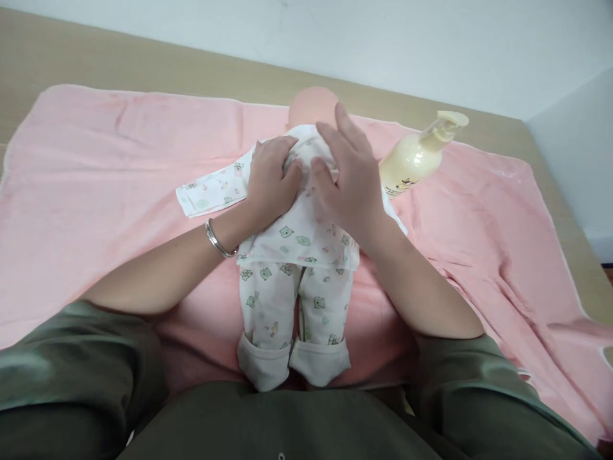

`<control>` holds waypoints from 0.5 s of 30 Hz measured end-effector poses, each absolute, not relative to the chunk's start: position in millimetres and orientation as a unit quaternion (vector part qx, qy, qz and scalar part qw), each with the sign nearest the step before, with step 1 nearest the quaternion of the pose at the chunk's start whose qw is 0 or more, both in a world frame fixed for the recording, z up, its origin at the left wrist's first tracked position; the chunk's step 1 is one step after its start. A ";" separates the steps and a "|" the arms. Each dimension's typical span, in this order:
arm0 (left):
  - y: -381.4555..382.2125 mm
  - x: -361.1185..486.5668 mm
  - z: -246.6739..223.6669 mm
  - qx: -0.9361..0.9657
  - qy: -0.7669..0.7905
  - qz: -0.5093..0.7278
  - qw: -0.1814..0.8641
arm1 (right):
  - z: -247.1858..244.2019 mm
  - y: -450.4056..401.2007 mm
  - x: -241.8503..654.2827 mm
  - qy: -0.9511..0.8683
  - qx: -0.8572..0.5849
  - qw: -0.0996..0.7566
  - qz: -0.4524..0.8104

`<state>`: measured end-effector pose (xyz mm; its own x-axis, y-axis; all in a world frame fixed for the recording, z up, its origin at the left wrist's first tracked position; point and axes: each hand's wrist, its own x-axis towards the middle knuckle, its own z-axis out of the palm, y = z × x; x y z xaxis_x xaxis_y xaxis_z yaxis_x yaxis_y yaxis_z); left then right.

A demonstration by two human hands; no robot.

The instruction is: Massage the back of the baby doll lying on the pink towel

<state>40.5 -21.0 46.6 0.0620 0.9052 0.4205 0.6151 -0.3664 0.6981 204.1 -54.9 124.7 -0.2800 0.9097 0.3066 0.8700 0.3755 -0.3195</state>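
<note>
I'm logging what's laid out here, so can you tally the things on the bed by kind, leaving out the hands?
Baby doll, dressed in a printed top and trousers: 1
Pink towel spread under it: 1
Cream pump bottle, lying on the towel: 1
Silver bracelet, on the left wrist: 1
Total: 4

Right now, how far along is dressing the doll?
Done: printed trousers are on, cuffs folded. In hand: left hand and right hand press the printed top at the doll's chest. Left: one sleeve lies flat, apparently empty; lotion bottle lies untouched.
</note>
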 end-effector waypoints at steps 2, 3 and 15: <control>-22.1 40.6 47.3 0.707 0.534 0.433 0.166 | 126.0 -54.8 206.6 -0.786 -0.567 0.246 0.005; -22.4 40.5 47.3 0.706 0.531 0.439 0.165 | 123.6 -53.2 206.5 -0.786 -0.569 0.243 0.001; -17.7 36.4 46.4 0.729 0.520 0.421 0.148 | 144.3 -48.3 220.4 -0.813 -0.531 0.230 0.070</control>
<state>36.4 -17.7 46.4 0.1062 0.8821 0.4589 0.6326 -0.4160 0.6532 220.4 -48.3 144.3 -0.3312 0.8947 0.2998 0.8307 0.4271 -0.3571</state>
